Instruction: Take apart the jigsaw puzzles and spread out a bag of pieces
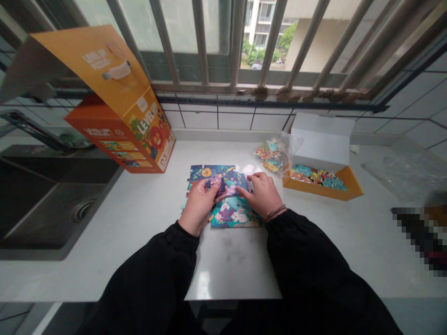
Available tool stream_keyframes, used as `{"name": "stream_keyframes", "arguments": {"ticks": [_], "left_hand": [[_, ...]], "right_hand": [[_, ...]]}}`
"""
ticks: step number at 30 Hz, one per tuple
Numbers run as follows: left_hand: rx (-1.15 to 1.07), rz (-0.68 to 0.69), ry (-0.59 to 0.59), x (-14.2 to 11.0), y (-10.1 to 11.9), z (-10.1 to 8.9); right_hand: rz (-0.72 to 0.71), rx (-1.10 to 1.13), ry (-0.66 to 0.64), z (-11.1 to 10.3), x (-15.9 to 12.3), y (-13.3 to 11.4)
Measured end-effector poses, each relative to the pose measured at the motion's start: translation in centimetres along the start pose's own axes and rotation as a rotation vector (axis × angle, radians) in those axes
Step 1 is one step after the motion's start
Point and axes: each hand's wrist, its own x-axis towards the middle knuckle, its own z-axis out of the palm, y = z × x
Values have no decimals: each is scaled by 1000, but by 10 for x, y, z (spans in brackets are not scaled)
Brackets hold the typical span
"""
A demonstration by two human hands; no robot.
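A partly joined jigsaw puzzle (230, 217) with white rabbits on teal and dark blue lies on the white counter in front of me. My left hand (199, 202) is over its left part, thumb and fingers closed on a dark blue and purple puzzle piece (217, 184). At the right side of the puzzle, my right hand (262, 193) rests with thumb and index finger apart around the edge pieces, touching the puzzle. Its other fingers are curled, and whether it grips a piece is hard to see. Parts of the puzzle are hidden under both hands.
An open orange puzzle box (139, 135) stands at the back left beside the dark sink (66, 232). A clear bag of pieces (274, 153) lies at the back right, touching an open yellow box (321, 188) with more pieces. Crumpled clear plastic (401, 163) lies far right.
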Motion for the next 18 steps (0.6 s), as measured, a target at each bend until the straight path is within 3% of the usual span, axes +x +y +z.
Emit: {"name": "stream_keyframes", "arguments": {"ticks": [12, 18], "left_hand": [[25, 7, -45, 0, -1, 0], [-9, -4, -47, 3, -5, 0]], "right_hand": [[-26, 126, -74, 10, 1, -4], [-29, 212, -1, 9, 2, -6]]}}
